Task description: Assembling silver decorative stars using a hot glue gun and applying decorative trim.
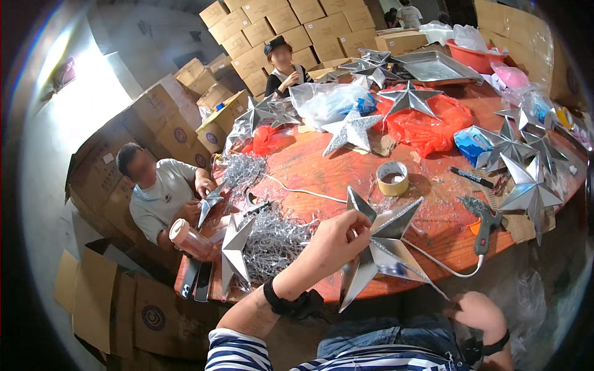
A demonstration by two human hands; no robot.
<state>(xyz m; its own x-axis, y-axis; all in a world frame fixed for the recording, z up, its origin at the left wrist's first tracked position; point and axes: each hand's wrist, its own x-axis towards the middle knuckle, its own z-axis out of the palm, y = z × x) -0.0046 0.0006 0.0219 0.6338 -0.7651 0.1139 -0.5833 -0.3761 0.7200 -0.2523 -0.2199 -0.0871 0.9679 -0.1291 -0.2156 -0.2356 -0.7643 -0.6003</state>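
A shiny silver five-pointed star (396, 253) is held up at the table's near edge, in front of me. My left hand (339, 240) is closed in a pinch at its left side, with thumb and fingertips against the star; the fingers cover part of one point. From the star's lower right point a thin silver strip (437, 290) runs down to my right hand (479, 314). That hand is low at the right, its fingers closed at the strip's end and slightly blurred. Left of my left hand is a heap of silver shredded tinsel (278, 244).
A glue gun (486, 222) with a white cord lies right of the star. Beyond stand a tape roll (392, 179), a marker (471, 177) and more silver stars (529, 188). A pink-lidded cup (190, 239) stands left, near a seated person (162, 195) handling a star. Cardboard boxes (284, 25) are stacked behind.
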